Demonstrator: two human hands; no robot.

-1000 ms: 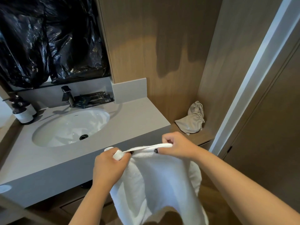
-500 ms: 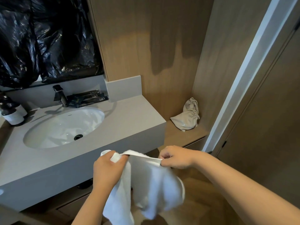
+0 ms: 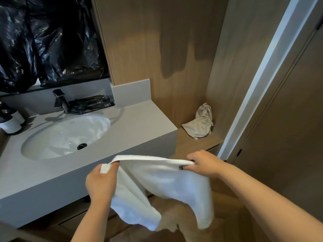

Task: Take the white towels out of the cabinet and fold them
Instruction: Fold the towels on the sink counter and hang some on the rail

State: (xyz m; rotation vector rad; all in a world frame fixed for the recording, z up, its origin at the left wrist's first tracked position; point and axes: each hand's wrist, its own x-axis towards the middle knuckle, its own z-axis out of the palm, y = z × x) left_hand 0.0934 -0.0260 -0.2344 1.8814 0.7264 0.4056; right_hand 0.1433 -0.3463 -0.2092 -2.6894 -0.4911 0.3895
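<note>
Since half a second ago we are drawing our hands further apart, and the white towel [image 3: 167,186] is stretching taut along its top edge instead of sagging between them. We are pinching one upper corner in the left hand [image 3: 101,182], fingers curled round the hem, and the other corner in the right hand [image 3: 204,163], thumb and fingers clamped on the edge. Below our fingers the cloth is hanging loose in two uneven flaps, in front of the vanity counter [image 3: 139,123] and clear of it. Risk, as we are judging it: a corner slipping from a pinch, or the uneven flaps giving a crooked fold. Both forearms are reaching forward, wrists roughly level, knuckles up.
</note>
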